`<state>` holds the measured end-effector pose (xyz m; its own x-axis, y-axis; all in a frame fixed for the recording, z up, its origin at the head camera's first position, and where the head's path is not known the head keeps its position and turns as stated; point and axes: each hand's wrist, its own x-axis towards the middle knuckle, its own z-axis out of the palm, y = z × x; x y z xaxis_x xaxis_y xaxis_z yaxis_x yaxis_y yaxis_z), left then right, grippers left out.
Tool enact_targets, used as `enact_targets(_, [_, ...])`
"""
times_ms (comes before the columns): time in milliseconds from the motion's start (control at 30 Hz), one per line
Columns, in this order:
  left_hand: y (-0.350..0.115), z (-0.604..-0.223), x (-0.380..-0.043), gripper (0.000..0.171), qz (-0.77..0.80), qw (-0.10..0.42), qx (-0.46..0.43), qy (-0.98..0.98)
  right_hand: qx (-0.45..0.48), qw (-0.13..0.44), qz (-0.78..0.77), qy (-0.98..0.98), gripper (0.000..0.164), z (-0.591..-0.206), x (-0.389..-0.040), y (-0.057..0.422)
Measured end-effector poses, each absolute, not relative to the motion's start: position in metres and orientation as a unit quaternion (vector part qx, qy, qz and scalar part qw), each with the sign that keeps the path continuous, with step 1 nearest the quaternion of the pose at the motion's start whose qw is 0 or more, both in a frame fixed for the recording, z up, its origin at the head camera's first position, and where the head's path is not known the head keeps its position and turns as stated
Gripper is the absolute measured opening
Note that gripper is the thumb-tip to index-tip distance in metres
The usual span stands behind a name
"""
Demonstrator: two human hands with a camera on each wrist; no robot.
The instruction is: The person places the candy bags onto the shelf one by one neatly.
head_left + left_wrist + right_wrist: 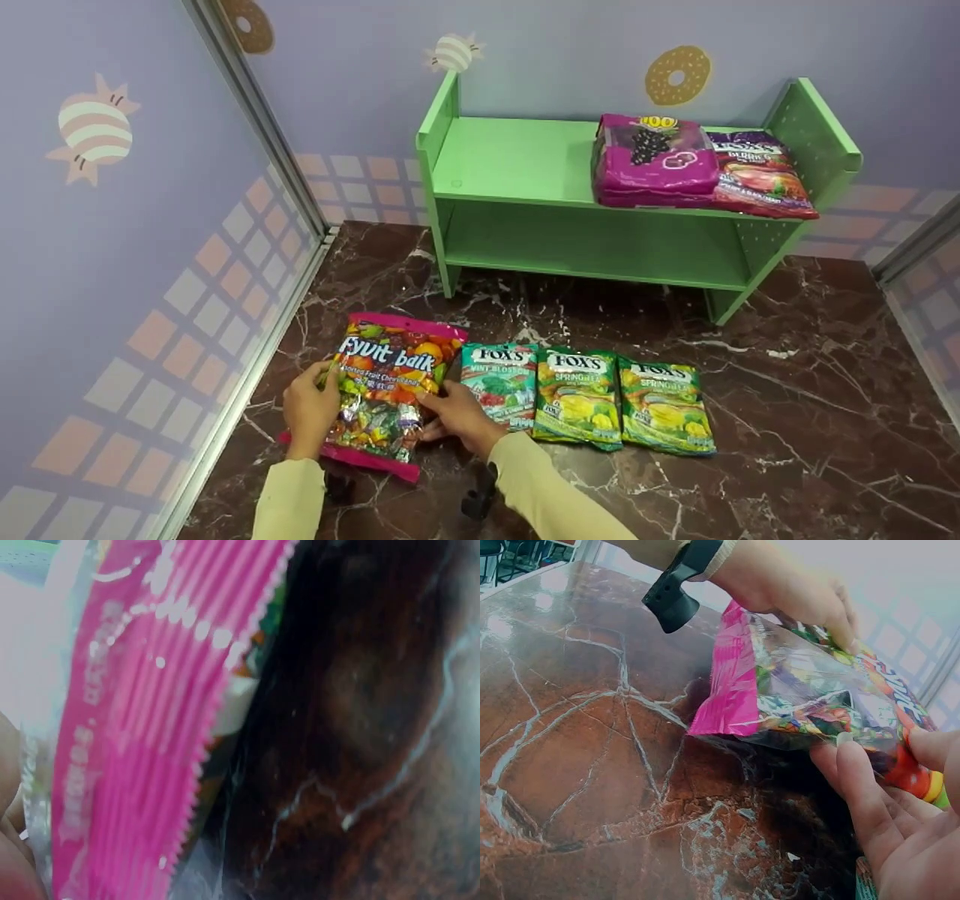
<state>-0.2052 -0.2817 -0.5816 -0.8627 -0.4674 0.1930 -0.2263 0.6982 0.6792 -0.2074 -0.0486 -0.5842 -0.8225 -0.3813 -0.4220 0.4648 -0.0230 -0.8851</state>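
Note:
A large bag of fruit chewy candy point(386, 367) with pink crimped ends is held between both hands, over the dark marble surface. My left hand point(310, 409) grips its left side. On the right side my right hand point(461, 416) pinches it, the thumb on the front and fingers underneath, as the right wrist view shows. Just right of it lies a teal mint candy bag point(499, 386), partly behind the right hand. Up close in the left wrist view is the candy bag's pink crimped end point(157, 727); only bits of the left fingers show there.
Two yellow-green candy bags point(577, 397) lie in a row beside the teal one. Behind stands a green two-tier shelf point(525, 161); a purple pack point(656, 165) and a dark red berry candy bag point(761, 176) sit at its top right. A wall panel point(172, 262) rises at left.

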Motion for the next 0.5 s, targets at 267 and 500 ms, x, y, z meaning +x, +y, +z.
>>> enact_targets(267, [-0.2778, -0.5823, -0.2027, 0.014, -0.340, 0.239, 0.174, -0.893, 0.023, 0.270, -0.705, 0.656, 0.042, -0.5837, -0.2047, -0.0495])
enact_targets(500, [-0.2766, -0.5797, -0.2001, 0.014, -0.342, 0.256, 0.171, -0.888, 0.009, 0.262, -0.702, 0.662, 0.046, -0.5824, -0.2016, -0.0515])
